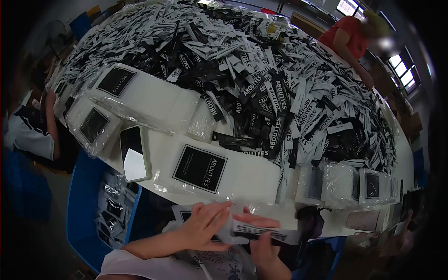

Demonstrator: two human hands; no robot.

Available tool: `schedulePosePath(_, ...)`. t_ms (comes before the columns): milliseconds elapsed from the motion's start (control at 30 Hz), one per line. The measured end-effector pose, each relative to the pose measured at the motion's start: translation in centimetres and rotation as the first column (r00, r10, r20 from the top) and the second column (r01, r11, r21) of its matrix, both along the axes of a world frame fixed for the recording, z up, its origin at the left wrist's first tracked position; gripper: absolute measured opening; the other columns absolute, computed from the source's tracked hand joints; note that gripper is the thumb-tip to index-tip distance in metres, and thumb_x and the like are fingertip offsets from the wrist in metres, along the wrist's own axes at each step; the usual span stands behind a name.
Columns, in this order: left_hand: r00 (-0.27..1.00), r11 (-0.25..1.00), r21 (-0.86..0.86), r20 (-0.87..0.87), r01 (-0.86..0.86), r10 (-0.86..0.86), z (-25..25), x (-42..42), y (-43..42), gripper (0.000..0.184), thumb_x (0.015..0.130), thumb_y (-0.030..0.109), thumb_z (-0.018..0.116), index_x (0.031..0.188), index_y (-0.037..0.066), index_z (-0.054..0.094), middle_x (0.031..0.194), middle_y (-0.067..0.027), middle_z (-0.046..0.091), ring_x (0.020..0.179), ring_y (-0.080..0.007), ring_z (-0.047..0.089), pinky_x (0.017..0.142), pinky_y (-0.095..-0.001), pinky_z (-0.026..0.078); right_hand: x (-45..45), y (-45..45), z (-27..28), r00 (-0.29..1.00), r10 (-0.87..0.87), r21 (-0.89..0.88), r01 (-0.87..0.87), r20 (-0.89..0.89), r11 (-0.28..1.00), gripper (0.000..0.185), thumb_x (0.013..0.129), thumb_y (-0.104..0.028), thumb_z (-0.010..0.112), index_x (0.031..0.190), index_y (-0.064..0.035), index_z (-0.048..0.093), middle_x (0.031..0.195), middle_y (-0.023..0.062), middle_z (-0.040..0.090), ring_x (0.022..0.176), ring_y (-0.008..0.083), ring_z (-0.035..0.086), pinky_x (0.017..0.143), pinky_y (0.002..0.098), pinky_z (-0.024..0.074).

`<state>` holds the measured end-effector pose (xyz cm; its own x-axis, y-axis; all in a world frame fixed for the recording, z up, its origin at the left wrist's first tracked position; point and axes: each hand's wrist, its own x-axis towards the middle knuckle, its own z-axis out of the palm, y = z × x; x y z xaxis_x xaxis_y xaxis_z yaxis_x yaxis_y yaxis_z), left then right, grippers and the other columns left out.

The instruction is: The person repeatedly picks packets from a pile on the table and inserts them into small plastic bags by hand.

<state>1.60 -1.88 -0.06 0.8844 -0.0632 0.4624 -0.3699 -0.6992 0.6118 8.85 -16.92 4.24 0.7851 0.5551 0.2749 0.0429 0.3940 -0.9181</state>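
At the table's near edge my right hand (265, 242) grips a narrow packet (291, 237) printed ABOUTYES, pinched between thumb and fingers and slightly blurred. Beside it, my left hand (205, 226) is closed on a clear plastic bag (179, 212) with a dark label, held in front of my body. The left fingers partly hide the bag, and I cannot tell whether the packet is inside it. Just beyond my hands lies a wrapped white stack (252, 179) with a black ABOUTYES label (200, 168).
A large heap of black and white packets (252, 84) covers the table. Wrapped white stacks (154, 98) lie left, smaller ones (338, 184) right. A phone (133, 154) rests near the edge. Below, a blue bin (84, 210) holds bagged packs. People (347, 39) stand around the table.
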Motion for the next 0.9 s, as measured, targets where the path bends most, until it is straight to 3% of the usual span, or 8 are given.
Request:
schedulePosePath(100,0.999,0.999,0.042,-0.047,0.013,-0.011,-0.8,0.2,0.9,0.093,0.056,0.04,0.072,0.127,-0.004,0.03,0.122,-0.0176,0.041,0.1,-0.0273,0.046,0.076,-0.0376,0.032,1.1,-0.5,-0.3,0.927,0.319,-0.37,-0.231,0.199,0.9,0.037,0.083,-0.003,0.042,0.12,0.0014,0.043,0.132,0.0187,0.035,0.12,0.0336,0.037,0.105,0.0446,0.0119)
schedulePosePath(200,0.995,0.993,-0.109,0.093,0.052,-0.042,-0.8,-0.2,0.6,0.091,0.056,0.039,0.073,0.125,-0.004,0.033,0.12,-0.0179,0.042,0.099,-0.0279,0.047,0.075,-0.0373,0.034,0.7,0.0,-0.3,0.939,0.321,-0.45,-0.237,0.121,0.861,0.048,0.077,0.0,0.048,0.124,0.0032,0.039,0.134,0.018,0.032,0.126,0.0328,0.026,0.105,0.0413,0.0121)
schedulePosePath(267,0.997,0.993,-0.114,0.065,0.04,-0.033,-0.8,-0.1,0.6,0.09,0.055,0.038,0.073,0.125,-0.004,0.034,0.119,-0.018,0.043,0.099,-0.0282,0.047,0.075,-0.0368,0.035,-0.4,1.0,-0.4,0.996,0.035,-0.333,-0.007,0.076,0.943,0.057,0.075,-0.005,0.053,0.129,0.0028,0.033,0.136,0.0164,0.028,0.125,0.0326,0.022,0.104,0.041,0.0142)
schedulePosePath(333,0.999,0.997,-0.079,0.041,0.021,-0.017,-0.5,0.1,1.2,0.091,0.054,0.037,0.074,0.125,-0.004,0.034,0.117,-0.0173,0.044,0.098,-0.0287,0.047,0.074,-0.0361,0.036,-0.5,0.6,-0.3,0.968,-0.136,-0.322,0.2,0.208,0.925,0.052,0.072,-0.011,0.061,0.121,-0.0018,0.046,0.125,0.0109,0.043,0.117,0.0286,0.035,0.098,0.0381,0.0242)
schedulePosePath(400,0.999,0.999,-0.034,0.038,0.038,-0.037,-0.2,0.1,1.9,0.093,0.053,0.035,0.075,0.126,-0.005,0.033,0.115,-0.0181,0.045,0.095,-0.0288,0.048,0.074,-0.0359,0.037,0.0,-1.0,-1.0,0.765,0.187,-0.537,0.234,0.616,0.81,0.044,0.066,-0.016,0.068,0.108,-0.0072,0.058,0.109,0.0032,0.054,0.102,0.0213,0.045,0.086,0.033,0.0307)
schedulePosePath(667,0.998,0.998,-0.038,0.009,0.059,-0.059,1.1,0.3,2.1,0.088,0.055,0.037,0.076,0.121,-0.006,0.039,0.109,-0.0167,0.046,0.089,-0.0267,0.049,0.073,-0.0344,0.038,0.4,-1.2,-1.0,0.683,0.133,-0.473,0.338,0.718,0.814,0.032,0.062,-0.017,0.07,0.093,-0.015,0.065,0.094,-0.0041,0.057,0.085,0.017,0.047,0.078,0.0326,0.031)
schedulePosePath(833,0.982,0.954,0.244,-0.108,0.177,-0.155,1.5,0.3,1.5,0.086,0.057,0.037,0.078,0.121,-0.007,0.039,0.111,-0.0164,0.044,0.09,-0.0272,0.048,0.075,-0.0352,0.04,1.1,-1.3,-3.1,0.608,0.537,-0.712,0.07,0.586,0.698,0.025,0.064,-0.018,0.069,0.088,-0.0107,0.064,0.089,-0.0009,0.057,0.088,0.0194,0.048,0.081,0.0342,0.0354)
schedulePosePath(900,0.971,0.974,0.083,-0.134,0.212,-0.2,2.3,0.7,2.1,0.085,0.059,0.036,0.077,0.123,-0.005,0.038,0.108,-0.0158,0.047,0.087,-0.027,0.049,0.072,-0.0338,0.041,1.5,-1.6,-3.2,0.616,0.509,-0.692,0.084,0.602,0.717,0.025,0.065,-0.017,0.07,0.088,-0.0099,0.063,0.089,-0.0002,0.059,0.089,0.0197,0.05,0.083,0.0366,0.0359)
